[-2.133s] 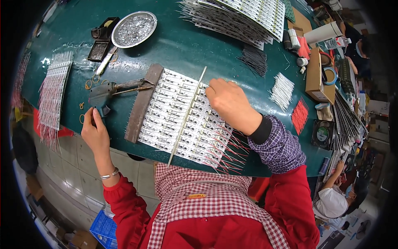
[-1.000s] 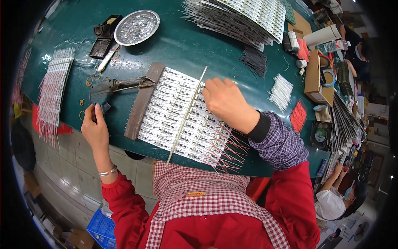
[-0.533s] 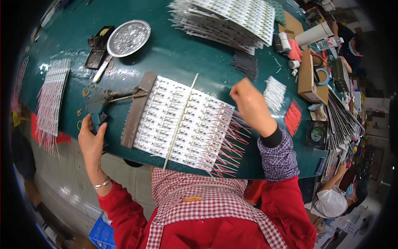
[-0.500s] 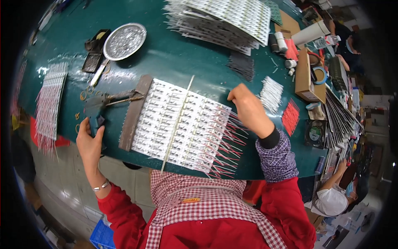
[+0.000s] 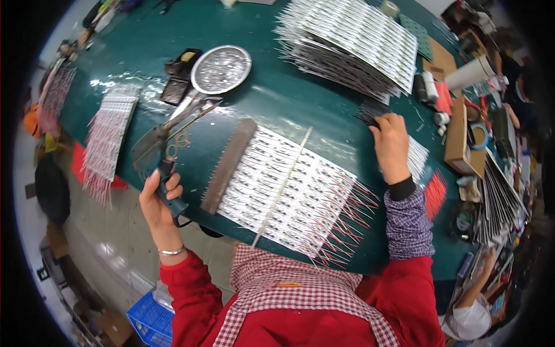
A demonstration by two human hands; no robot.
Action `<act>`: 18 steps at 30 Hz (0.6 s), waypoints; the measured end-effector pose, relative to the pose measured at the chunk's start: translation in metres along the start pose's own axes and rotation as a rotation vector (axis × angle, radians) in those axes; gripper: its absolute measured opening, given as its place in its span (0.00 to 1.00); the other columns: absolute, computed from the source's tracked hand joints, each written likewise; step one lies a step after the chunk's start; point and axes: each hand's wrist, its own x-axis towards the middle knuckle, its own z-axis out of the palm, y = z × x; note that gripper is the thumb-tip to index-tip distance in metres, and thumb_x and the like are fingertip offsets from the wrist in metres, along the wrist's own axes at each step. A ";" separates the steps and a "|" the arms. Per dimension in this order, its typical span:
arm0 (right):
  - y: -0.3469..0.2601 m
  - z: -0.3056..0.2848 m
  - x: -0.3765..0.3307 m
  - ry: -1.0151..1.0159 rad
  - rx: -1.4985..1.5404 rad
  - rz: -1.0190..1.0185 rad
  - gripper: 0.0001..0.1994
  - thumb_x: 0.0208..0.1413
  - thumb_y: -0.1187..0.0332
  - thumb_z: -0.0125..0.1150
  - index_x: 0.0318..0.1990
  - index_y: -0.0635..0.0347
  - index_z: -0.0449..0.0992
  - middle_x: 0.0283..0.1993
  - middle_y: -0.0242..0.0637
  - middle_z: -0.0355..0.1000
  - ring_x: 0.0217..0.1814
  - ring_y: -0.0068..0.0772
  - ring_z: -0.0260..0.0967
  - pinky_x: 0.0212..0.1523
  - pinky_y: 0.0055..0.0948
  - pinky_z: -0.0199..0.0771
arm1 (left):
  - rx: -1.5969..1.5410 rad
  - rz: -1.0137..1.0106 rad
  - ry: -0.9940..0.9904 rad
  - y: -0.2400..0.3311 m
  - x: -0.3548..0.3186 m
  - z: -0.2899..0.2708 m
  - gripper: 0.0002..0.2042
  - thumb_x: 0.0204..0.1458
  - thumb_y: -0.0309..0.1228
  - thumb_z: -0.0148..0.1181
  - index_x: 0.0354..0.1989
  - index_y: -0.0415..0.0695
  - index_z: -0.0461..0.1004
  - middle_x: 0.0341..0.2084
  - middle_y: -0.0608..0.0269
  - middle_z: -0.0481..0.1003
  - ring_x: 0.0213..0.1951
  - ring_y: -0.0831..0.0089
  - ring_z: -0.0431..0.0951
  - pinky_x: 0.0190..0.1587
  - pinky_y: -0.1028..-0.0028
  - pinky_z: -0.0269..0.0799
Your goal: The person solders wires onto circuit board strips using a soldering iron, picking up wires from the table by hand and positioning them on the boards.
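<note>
My left hand (image 5: pixel 163 195) is wrapped round the handle of a soldering gun (image 5: pixel 151 144), whose long metal tip points up and right. On the table before me lies a white circuit board panel (image 5: pixel 277 185) with rows of small dark parts. Red wires (image 5: pixel 352 222) stick out along its right side. A brown bar (image 5: pixel 230 165) lies along the panel's left edge, and a thin pale strip (image 5: pixel 283 185) crosses its middle. My right hand (image 5: pixel 393 147) has its fingers bent at a pile of short black wires (image 5: pixel 370 111); what sits between the fingertips cannot be made out.
A tall stack of wired panels (image 5: pixel 352 46) stands at the back. White wires (image 5: pixel 417 157) and red wires (image 5: pixel 435 194) lie right of my hand. A metal dish (image 5: pixel 221 69) sits by a black soldering stand (image 5: pixel 176 81). Another wired panel (image 5: pixel 110 139) lies left; a cardboard box (image 5: pixel 459 136) stands right.
My left hand has closed round the soldering gun and lifted it, its tip swinging away from the brown bar. My right hand has moved from above the panel to the black wires.
</note>
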 end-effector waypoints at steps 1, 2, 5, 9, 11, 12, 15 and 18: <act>-0.001 0.002 0.000 0.017 -0.011 -0.007 0.08 0.45 0.76 0.67 0.34 0.65 0.78 0.38 0.41 0.71 0.43 0.45 0.68 0.43 0.38 0.71 | 0.012 0.024 0.009 0.007 0.004 0.007 0.20 0.58 0.23 0.56 0.57 0.28 0.63 0.44 0.55 0.71 0.26 0.76 0.63 0.25 0.79 0.63; -0.003 0.005 0.001 0.016 -0.004 -0.005 0.07 0.45 0.76 0.67 0.34 0.65 0.78 0.37 0.41 0.71 0.42 0.45 0.68 0.42 0.38 0.71 | 0.010 -0.014 -0.077 0.014 0.008 0.013 0.20 0.58 0.24 0.55 0.57 0.28 0.63 0.43 0.56 0.71 0.25 0.77 0.63 0.23 0.80 0.62; -0.001 0.009 0.001 0.025 0.000 0.010 0.05 0.46 0.76 0.66 0.33 0.64 0.78 0.34 0.41 0.70 0.41 0.44 0.68 0.40 0.39 0.70 | 0.265 0.137 -0.103 0.021 0.016 0.048 0.19 0.57 0.24 0.56 0.56 0.28 0.66 0.42 0.56 0.73 0.23 0.79 0.65 0.19 0.81 0.61; 0.002 0.007 0.003 0.041 -0.020 0.017 0.04 0.47 0.76 0.66 0.30 0.62 0.76 0.31 0.40 0.69 0.39 0.45 0.68 0.39 0.40 0.69 | 0.956 0.700 0.129 0.003 0.024 0.104 0.18 0.52 0.20 0.61 0.53 0.30 0.71 0.42 0.54 0.77 0.19 0.80 0.69 0.18 0.80 0.63; 0.001 0.006 0.006 0.045 -0.019 0.003 0.05 0.46 0.76 0.66 0.30 0.61 0.75 0.30 0.40 0.69 0.38 0.44 0.68 0.38 0.40 0.69 | 0.983 0.751 0.113 -0.003 0.028 0.105 0.20 0.49 0.19 0.65 0.53 0.32 0.72 0.43 0.54 0.79 0.20 0.81 0.71 0.19 0.80 0.64; 0.004 0.005 0.006 0.050 -0.012 -0.011 0.06 0.46 0.75 0.66 0.29 0.60 0.74 0.30 0.40 0.68 0.38 0.44 0.68 0.38 0.41 0.69 | 1.021 0.744 0.144 -0.009 0.027 0.109 0.20 0.49 0.19 0.65 0.52 0.32 0.73 0.42 0.55 0.79 0.20 0.81 0.71 0.19 0.80 0.64; 0.006 0.005 0.011 0.053 0.046 -0.024 0.06 0.46 0.75 0.66 0.30 0.59 0.74 0.30 0.40 0.68 0.38 0.44 0.67 0.38 0.41 0.69 | 1.120 0.669 0.206 -0.021 0.021 0.100 0.20 0.49 0.22 0.65 0.52 0.32 0.74 0.43 0.56 0.79 0.19 0.82 0.69 0.18 0.81 0.61; 0.006 0.007 0.013 0.048 0.075 -0.012 0.06 0.46 0.76 0.66 0.31 0.60 0.74 0.31 0.39 0.68 0.38 0.45 0.68 0.38 0.40 0.69 | 1.054 0.604 0.203 -0.037 0.008 0.089 0.20 0.49 0.22 0.65 0.52 0.32 0.74 0.42 0.56 0.79 0.19 0.82 0.69 0.17 0.81 0.61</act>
